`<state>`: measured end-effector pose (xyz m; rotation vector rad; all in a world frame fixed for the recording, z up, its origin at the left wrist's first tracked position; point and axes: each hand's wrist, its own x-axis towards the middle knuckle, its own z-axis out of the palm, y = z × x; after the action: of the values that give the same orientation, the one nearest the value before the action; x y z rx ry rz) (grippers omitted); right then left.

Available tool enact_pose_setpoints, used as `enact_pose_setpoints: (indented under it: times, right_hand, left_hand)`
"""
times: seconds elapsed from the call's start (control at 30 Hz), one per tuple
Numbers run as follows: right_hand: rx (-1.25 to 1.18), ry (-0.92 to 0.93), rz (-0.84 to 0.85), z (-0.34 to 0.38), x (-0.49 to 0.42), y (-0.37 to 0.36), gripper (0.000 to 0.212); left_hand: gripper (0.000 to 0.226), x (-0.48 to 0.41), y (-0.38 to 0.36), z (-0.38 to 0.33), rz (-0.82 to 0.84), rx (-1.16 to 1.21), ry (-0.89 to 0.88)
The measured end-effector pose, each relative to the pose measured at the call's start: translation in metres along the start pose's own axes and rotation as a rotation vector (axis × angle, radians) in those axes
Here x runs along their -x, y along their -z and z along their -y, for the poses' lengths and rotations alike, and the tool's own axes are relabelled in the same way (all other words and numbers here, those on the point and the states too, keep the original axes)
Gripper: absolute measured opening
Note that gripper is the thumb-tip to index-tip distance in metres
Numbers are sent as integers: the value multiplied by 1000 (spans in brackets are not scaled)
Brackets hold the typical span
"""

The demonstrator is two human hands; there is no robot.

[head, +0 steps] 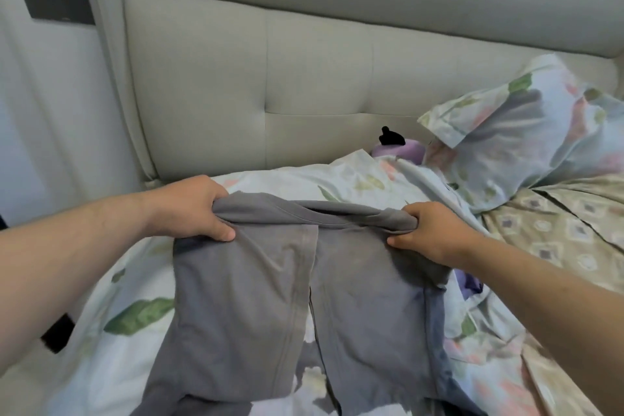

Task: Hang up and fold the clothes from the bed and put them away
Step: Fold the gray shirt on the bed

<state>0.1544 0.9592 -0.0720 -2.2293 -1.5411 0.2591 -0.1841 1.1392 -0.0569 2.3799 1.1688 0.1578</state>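
The left hand [194, 209] gripped one top corner of a grey shirt [270, 297], fingers curled into the cloth, while the right hand [429, 233] clamped the opposite corner, the garment draped over the floral bedcover [135, 307]. Both sides appeared already turned in to the middle, a fold partly done; halving and putting away seemingly remained. Purple cloth [469, 284] beside the right wrist perhaps awaited folding.

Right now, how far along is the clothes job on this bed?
Early or midway, I'd judge. The grey shirt looks already folded in at both sides, meeting down its middle. The left hand and right hand grip its collar end over the floral duvet. It is not yet folded across or put away, and a blue-purple cloth by the right forearm may be waiting.
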Motion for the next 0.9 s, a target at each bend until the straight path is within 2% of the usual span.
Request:
enact_pose_setpoints:
  times: [0.2,0.53,0.63,0.73,0.8,0.9]
  right_hand:
    - [-200,-104,151,1,57,12,13]
    - [-102,-70,342,6,220,-1,12]
    - [-159,-89,438,0,272,-10,24]
    - [-147,-74,492,-4,320,-20,43]
    - [-124,-67,496,-4,348,-24,41]
    - [-124,-53,471,-5,384,-23,25]
  left_hand:
    - [11,66,-15,-18,-151,138,-60]
    - [6,222,-74,-38,24,47,27]
    - [18,268,-100,-34,126,-51,56]
    - [17,309,-125,-29,218,-217,39]
    - [9,338,-142,-26,208,-232,38]
    - [21,382,-164,-17,116,-214,1]
